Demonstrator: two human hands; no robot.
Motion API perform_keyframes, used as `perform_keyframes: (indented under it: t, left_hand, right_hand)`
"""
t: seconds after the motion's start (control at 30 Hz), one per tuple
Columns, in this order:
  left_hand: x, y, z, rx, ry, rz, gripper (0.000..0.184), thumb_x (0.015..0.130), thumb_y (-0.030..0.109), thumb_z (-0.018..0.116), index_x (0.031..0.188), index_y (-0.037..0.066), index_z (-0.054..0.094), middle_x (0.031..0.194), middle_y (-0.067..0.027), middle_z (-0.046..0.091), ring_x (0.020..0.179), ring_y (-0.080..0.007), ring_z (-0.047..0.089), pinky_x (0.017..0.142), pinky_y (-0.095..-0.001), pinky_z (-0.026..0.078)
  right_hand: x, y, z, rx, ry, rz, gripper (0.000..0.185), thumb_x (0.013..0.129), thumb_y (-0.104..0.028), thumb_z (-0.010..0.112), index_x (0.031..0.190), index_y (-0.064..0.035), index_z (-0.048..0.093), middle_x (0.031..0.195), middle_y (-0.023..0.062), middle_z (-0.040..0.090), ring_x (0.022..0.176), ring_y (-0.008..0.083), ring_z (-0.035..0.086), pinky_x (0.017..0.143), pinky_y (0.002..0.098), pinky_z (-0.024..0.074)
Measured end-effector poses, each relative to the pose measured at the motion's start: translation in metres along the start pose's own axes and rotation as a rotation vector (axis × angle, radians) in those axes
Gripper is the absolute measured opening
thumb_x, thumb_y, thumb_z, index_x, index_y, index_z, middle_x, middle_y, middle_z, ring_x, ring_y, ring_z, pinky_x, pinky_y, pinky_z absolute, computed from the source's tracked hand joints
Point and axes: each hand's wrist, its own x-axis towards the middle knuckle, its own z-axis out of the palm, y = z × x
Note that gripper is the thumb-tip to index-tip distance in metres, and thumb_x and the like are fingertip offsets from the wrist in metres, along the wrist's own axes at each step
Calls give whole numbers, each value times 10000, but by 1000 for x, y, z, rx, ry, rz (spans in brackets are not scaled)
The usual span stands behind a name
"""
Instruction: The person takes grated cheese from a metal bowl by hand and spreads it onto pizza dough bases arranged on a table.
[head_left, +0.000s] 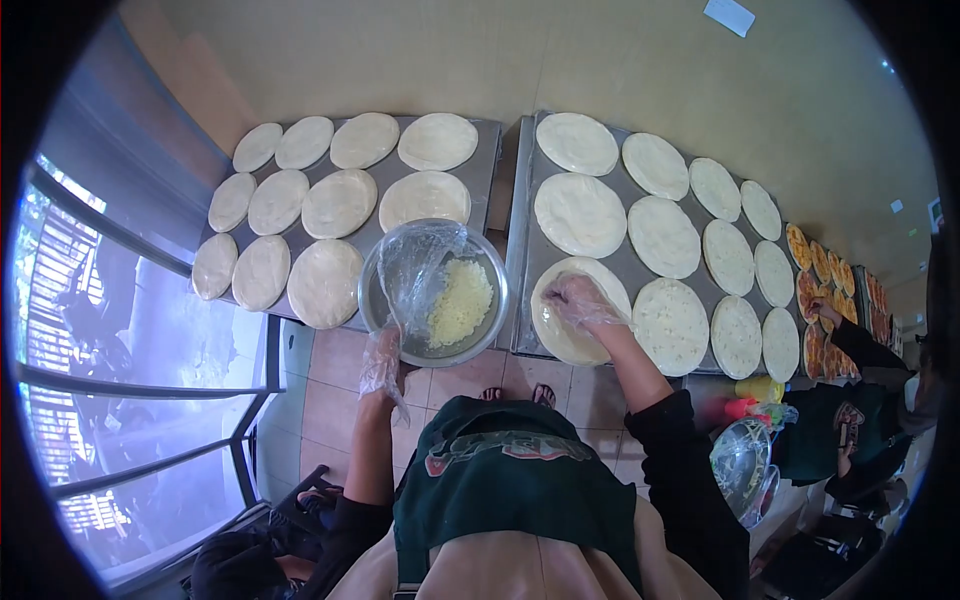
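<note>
My left hand [381, 355], in a clear plastic glove, is closed on the near rim of a round metal bowl [492, 325]. Inside the bowl lie pale yellow shreds [462, 303] that look like grated cheese, beside a crumpled sheet of clear plastic [412, 270]. Also gloved, my right hand [582, 303] is over a flat dough round [567, 347] at the near left corner of the right tray [524, 240]. Its fingers are curled together, and what they hold is hidden. Small pale bits dot some neighbouring dough rounds [670, 325].
Rows of plain dough rounds [325, 283] cover the left tray [487, 150], and a narrow gap separates the trays. Topped rounds [811, 290] stand farther right, where a co-worker's hand [822, 310] reaches in. A clear bowl [741, 465] is at my right. Glass panels [150, 330] line the left.
</note>
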Motion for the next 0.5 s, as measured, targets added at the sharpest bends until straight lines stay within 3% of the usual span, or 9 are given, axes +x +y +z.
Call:
perform_keyframes:
  t: [0.03,0.23,0.5]
  left_hand:
    - [1,-1,1,-224,29,-72,374,824,304,432,1001,-24,465,942,-149,530,829,-246,561,686,-365,491]
    - [-2,13,3,-263,22,-86,393,811,304,437,1006,-37,459,944,-162,528,827,-250,562,683,-368,491]
    - [5,4,5,-444,82,-250,398,803,297,444,1015,-41,453,929,-162,533,808,-250,568,675,-363,493]
  right_hand:
    - [-1,-1,0,3,-2,0,160,674,-125,565,798,-32,606,746,133,587,712,275,559,674,342,436]
    - [-18,-6,2,9,39,-39,139,683,-100,554,796,-39,608,762,133,591,733,273,561,687,333,436]
    - [-34,-19,-10,156,-69,145,165,693,-112,560,839,-53,609,788,133,588,754,265,558,706,335,426]
